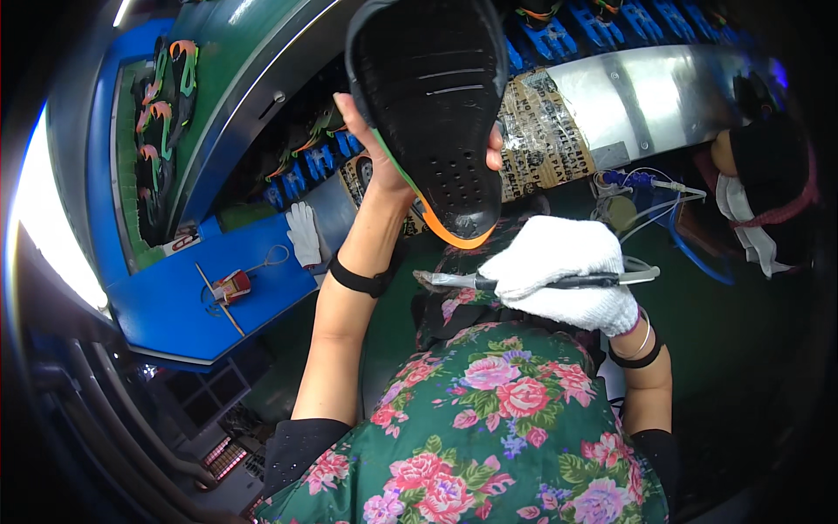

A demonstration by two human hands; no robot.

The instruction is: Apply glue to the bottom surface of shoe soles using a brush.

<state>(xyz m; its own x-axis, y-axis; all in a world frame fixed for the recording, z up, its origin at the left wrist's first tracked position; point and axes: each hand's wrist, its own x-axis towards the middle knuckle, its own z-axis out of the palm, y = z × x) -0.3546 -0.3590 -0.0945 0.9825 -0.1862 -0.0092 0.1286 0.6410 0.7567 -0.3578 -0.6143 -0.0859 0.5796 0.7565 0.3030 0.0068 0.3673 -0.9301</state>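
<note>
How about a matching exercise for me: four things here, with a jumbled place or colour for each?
Things:
1. Black sole
2. Slim tool
3. Loose glove
4. Apron

Places or colours:
A. White, by the blue table
B. Gripped in the gloved right hand
C. Green with pink flowers
D. Held in the bare left hand

Pairs: 1-D, 2-B, 3-A, 4-C

Head cam, L of pair — wide fisheye — looks down on L hand [387,168] & R hand [559,264], nearby.
</note>
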